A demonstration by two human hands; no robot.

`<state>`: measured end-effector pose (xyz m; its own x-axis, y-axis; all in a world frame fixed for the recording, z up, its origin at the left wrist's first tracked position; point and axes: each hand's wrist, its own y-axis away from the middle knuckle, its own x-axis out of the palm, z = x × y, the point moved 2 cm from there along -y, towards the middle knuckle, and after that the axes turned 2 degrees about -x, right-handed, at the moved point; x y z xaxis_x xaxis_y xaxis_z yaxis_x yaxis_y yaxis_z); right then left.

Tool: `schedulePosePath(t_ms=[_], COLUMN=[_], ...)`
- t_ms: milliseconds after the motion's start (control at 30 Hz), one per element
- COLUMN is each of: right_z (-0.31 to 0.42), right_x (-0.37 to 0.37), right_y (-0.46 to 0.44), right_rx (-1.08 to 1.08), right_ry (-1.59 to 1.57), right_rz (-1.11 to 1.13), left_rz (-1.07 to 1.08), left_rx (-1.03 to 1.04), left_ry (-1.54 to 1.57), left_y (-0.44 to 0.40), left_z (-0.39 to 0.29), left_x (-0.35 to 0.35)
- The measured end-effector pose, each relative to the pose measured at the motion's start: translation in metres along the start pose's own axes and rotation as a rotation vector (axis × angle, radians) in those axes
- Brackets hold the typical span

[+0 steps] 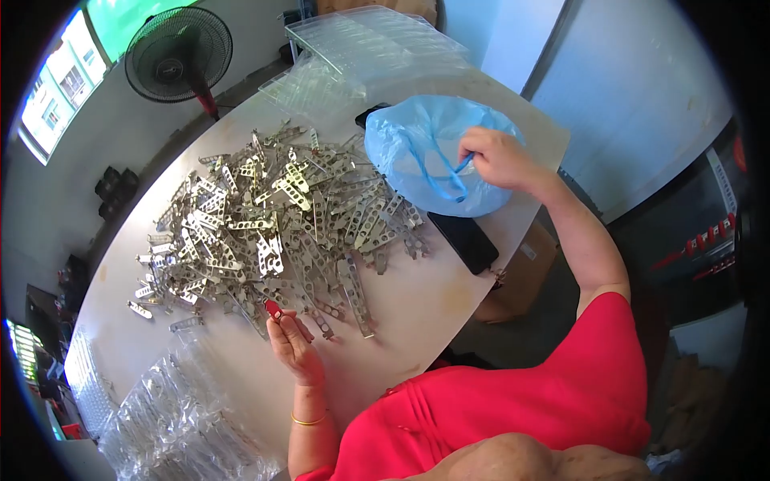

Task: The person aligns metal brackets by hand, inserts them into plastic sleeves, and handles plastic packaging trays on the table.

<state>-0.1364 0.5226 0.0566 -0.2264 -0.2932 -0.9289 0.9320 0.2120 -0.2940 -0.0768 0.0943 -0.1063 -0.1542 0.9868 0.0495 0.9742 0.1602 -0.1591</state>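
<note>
My left hand (295,351) is closed at the near edge of the metal heap, its fingertips around a small red piece (273,308) whose exact kind I cannot make out. Just beyond it lies a large pile of flat metal strips with punched holes (281,192), jumbled over one another. My right hand (499,156) pinches the blue handle (464,165) of a thin, light-blue plastic bag (401,148). The bag sits puffed up on the table, its mouth partly spread, and what it contains is hard to tell.
Beside the bag a black phone (465,242) rests on the white table (417,317). Clear plastic trays (377,44) are stacked at the far end. Filled clear plastic packs (180,417) lie at the near left. A standing fan (178,56) is behind the table, and a cardboard box (529,268) is below it.
</note>
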Motion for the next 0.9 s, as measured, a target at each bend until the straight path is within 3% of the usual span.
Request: schedulePosePath(t_ms=[133, 200, 433, 500, 633, 733, 800, 900], right_z=[0.023, 0.028, 0.008, -0.002, 0.002, 0.004, -0.002, -0.016], right_x=[-0.038, -0.049, -0.029, -0.018, -0.008, -0.006, 0.001, 0.006], right_y=[0.007, 0.009, 0.008, 0.008, 0.003, 0.006, 0.009, 0.003], right_rx=[0.059, 0.390, 0.522, 0.242, 0.234, 0.128, -0.013, -0.017], right_ry=[-0.130, -0.168, -0.308, 0.073, -0.045, 0.019, 0.153, 0.180], right_rz=[0.192, 0.525, 0.389, 0.410, 0.511, 0.397, 0.205, 0.164], left_rz=[0.006, 0.006, 0.035, 0.037, 0.027, 0.039, 0.049, 0.052], left_rx=[-0.028, -0.030, -0.099, -0.105, -0.112, -0.115, -0.119, -0.122], left_ry=[0.047, 0.058, 0.108, 0.102, 0.092, 0.104, 0.099, 0.090], left_y=[-0.001, -0.003, -0.005, -0.005, -0.006, -0.006, -0.005, -0.006], left_z=[0.002, 0.002, 0.005, 0.005, 0.007, 0.008, 0.009, 0.010], left_x=[-0.002, -0.002, -0.003, -0.004, -0.004, -0.004, -0.004, -0.004])
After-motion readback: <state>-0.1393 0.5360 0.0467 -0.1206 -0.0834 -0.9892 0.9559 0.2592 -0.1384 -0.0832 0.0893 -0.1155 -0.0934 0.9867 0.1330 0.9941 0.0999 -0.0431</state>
